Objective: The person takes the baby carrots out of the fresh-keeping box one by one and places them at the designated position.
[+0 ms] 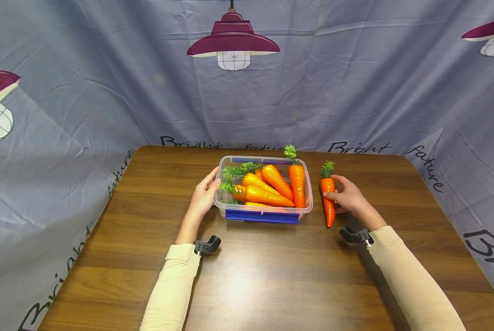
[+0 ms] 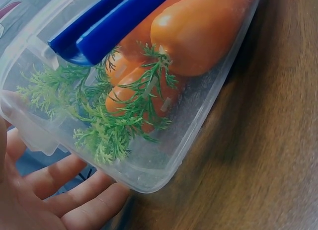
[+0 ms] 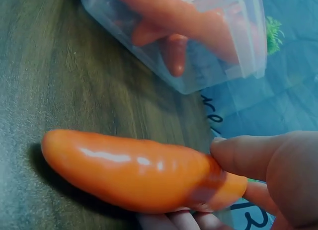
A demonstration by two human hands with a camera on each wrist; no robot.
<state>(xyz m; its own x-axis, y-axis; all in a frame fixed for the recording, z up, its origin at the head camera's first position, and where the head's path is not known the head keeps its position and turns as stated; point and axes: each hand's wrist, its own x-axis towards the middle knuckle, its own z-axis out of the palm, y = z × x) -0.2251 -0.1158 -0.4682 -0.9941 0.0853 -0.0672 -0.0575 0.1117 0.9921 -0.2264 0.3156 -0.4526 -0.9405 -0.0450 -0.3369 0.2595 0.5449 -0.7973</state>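
Observation:
A clear plastic container (image 1: 226, 209) with blue clips holds several glossy orange carrots (image 1: 267, 195) with green leafy tops (image 2: 114, 115). At its left end is my left hand (image 1: 203, 196), its fingers (image 2: 94, 202) extended and spread against the outside of the wall. To the right of the container, my right hand (image 1: 348, 196) grips another carrot (image 3: 134, 173), thumb on one side and fingers on the other. That carrot points its tip toward me, with its leafy top (image 1: 327, 168) at the far end. In the right wrist view its top is mostly hidden behind the hand.
Everything sits on a brown wooden table (image 1: 118, 262). One carrot (image 1: 297, 184) in the container leans with its leaves over the far rim. A grey-blue curtain (image 1: 313, 92) printed with lamps and lettering hangs behind and at both sides. A blue clip (image 1: 261, 216) hangs down in front.

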